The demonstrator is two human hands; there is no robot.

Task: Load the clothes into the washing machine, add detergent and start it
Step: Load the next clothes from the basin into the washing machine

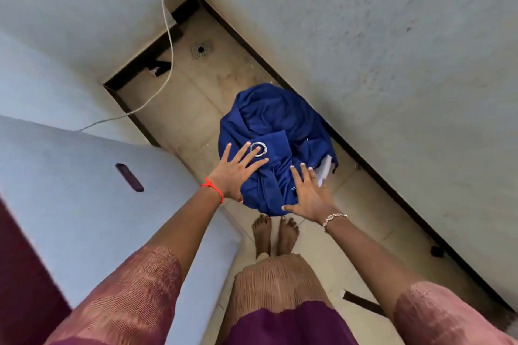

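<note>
Beige floor tiles (196,109) are seen in a narrow strip between a grey unit (84,204) at the left edge and a white wall (392,64) at the right edge, with a drain (201,49) near the far corner. A bundle of blue cloth (280,126) with a metal eyelet ring (259,149) is heaped near the floor's right edge, just ahead of 2 bare feet (262,235). Both hands are held open, fingers straight and spread, nothing being grasped: the left hand (238,173) is placed over the bundle's near left side by the ring, the right hand (308,193) over its near right side.
</note>
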